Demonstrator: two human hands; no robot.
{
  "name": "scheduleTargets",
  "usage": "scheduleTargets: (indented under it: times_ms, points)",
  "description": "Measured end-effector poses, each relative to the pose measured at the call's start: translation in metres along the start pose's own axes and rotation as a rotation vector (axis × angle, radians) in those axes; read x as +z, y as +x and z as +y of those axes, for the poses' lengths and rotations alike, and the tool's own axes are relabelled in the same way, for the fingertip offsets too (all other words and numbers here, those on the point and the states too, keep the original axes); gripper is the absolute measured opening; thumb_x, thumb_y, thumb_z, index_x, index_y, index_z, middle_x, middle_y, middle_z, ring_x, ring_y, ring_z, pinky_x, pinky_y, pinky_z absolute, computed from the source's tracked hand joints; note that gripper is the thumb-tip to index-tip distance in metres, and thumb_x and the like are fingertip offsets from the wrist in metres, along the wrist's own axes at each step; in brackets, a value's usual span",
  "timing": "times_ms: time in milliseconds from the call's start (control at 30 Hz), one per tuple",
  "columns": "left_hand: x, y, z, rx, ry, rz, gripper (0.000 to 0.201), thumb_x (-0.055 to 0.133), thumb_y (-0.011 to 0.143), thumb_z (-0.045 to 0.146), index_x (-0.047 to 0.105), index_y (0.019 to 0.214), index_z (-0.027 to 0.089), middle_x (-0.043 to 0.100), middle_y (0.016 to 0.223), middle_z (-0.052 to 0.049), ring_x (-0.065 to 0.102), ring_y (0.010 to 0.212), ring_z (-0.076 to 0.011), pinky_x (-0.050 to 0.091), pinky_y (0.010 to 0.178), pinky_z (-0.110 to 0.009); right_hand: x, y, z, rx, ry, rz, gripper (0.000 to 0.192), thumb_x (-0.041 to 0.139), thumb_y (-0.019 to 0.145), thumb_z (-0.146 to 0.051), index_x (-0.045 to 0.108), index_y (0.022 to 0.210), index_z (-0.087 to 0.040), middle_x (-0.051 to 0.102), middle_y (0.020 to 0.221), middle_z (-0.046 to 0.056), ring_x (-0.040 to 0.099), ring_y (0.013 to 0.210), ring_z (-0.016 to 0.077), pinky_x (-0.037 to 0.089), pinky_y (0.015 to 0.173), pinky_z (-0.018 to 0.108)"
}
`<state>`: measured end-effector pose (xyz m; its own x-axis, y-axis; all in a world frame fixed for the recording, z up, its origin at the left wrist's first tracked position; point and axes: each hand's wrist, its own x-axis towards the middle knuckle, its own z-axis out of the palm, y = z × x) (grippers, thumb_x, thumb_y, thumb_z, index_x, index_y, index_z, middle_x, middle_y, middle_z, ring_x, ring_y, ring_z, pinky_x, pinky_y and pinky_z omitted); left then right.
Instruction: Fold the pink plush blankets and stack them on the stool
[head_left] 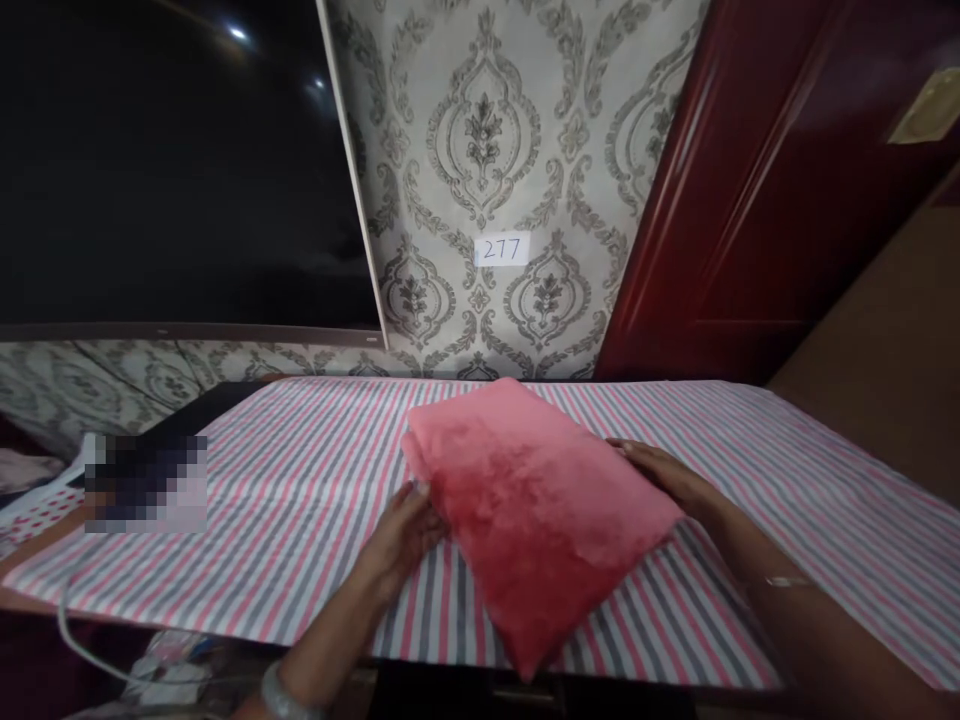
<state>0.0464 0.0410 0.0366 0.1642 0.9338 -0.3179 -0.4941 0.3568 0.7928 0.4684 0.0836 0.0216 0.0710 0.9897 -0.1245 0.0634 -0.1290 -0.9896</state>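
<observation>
I read the pink fleece cloth (536, 510) as already folded into 1 compact rectangular pad, lying diagonally on the striped cover (300, 500) of the desk (30, 570). Its near corner overhangs the front edge of the desk, below and between my 2 wrists.

Left hand (401, 535): fingers (416, 497) extended and close together, tips touching the left long edge of the cloth. They clamp nothing; they rest flat against the edge.

Right hand (664, 475): fingers (637, 455) laid flat and close together on the right upper edge of the cloth, palm down, gripping nothing.

Status, by my judgement:
1. Folding appears complete or nearly so; no loose flap shows beyond either set of fingers.
2. Squaring and pressing of the edges is in hand.
3. The pad sits skewed to the stripes and partly off the desk, so alignment or removal is not yet done.

Beyond the left fingers, far left, lie a white cable (82, 640) and a blurred object I cannot identify. On the wall beyond the fingers, a label (501, 249) reads 277.
</observation>
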Motion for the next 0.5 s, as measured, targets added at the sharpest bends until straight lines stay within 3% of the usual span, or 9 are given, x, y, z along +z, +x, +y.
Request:
scheduleTargets:
  times_ms: [133,233,367,500]
  points:
    - [-0.004,0.040,0.047,-0.045,0.104,0.082,0.034,0.073,0.081,0.045,0.066,0.100,0.018,0.071,0.080,-0.006,0.069,0.064,-0.0201,0.058,0.067,-0.033,0.005,-0.049,0.018,0.158,0.359,0.160,0.040,0.073,0.079,-0.054,0.070,0.112,-0.031,0.074,0.121,0.003,0.068,0.114,0.0281,0.055,0.099,0.042]
    - [-0.003,0.072,0.076,-0.062,0.255,0.174,0.037,0.063,0.088,0.052,0.067,0.093,0.015,0.070,0.077,-0.008,0.069,0.060,-0.0221,0.058,0.059,-0.034,0.024,-0.088,0.025,0.154,0.550,0.192,0.032,0.075,0.079,-0.052,0.071,0.102,-0.030,0.077,0.106,0.002,0.072,0.096,0.0248,0.060,0.083,0.037]
    - [0.000,0.110,0.102,-0.066,0.363,0.231,0.044,0.070,0.079,0.060,0.065,0.088,0.017,0.067,0.067,-0.005,0.065,0.052,-0.0227,0.053,0.048,-0.033,0.062,-0.121,0.021,0.127,0.675,0.216,0.042,0.077,0.076,-0.059,0.066,0.105,-0.030,0.077,0.095,0.002,0.072,0.080,0.0226,0.059,0.073,0.037]
    - [0.012,0.127,0.104,-0.008,0.419,0.145,0.040,0.090,0.060,0.042,0.068,0.081,0.016,0.068,0.063,-0.004,0.065,0.055,-0.0210,0.053,0.053,-0.030,0.097,-0.117,0.016,0.067,0.687,0.305,0.057,0.083,0.073,-0.050,0.057,0.121,-0.035,0.075,0.108,0.001,0.072,0.082,0.0235,0.058,0.070,0.038]
